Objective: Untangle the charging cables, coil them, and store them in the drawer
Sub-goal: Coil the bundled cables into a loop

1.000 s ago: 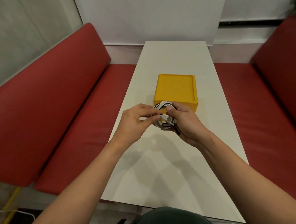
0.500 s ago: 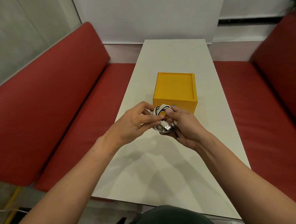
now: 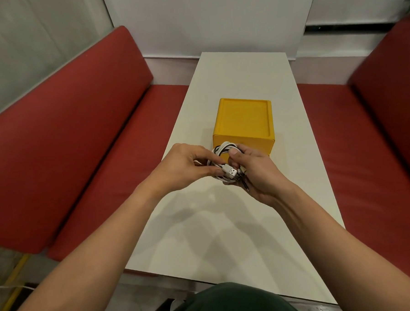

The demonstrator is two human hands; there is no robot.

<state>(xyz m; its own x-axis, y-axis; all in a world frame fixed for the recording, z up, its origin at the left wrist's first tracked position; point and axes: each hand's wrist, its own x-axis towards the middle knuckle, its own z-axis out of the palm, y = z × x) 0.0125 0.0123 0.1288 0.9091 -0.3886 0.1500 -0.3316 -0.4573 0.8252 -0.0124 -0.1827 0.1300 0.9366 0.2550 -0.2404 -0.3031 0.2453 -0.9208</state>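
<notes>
Against half a second ago I see little change: both hands hover at the same spot above the table, just in front of the box, and the bundle is as knotted as it was; only the left hand's fingers have curled in tighter towards the plug. My left hand (image 3: 185, 166) pinches a white cable between thumb and forefinger just behind its USB plug (image 3: 232, 171), which points right towards the other palm. My right hand (image 3: 257, 174) is curled around the cable bundle (image 3: 222, 149), thumb pressed on top, fingers wrapped underneath. The bundle is a tangle of white and black loops held off the table between the two hands, and a thin black cable end (image 3: 245, 185) hangs down over the right palm. The white table (image 3: 227, 237) is long and narrow, running away from me to a pale wall (image 3: 204, 17); the shadows of my arms fall on its near half. A red bench (image 3: 67, 138) lines the left side, and a second red bench (image 3: 375, 122) lines the right, each with a padded back. At the near edge a dark-clothed lap (image 3: 230, 301) shows. The one container is the yellow drawer box (image 3: 244, 117), standing on the table's middle, just beyond the hands. Its recessed top is bare. The hands and cables cover much of its near face, so I cannot tell how the drawer stands, and nothing of its inside shows
</notes>
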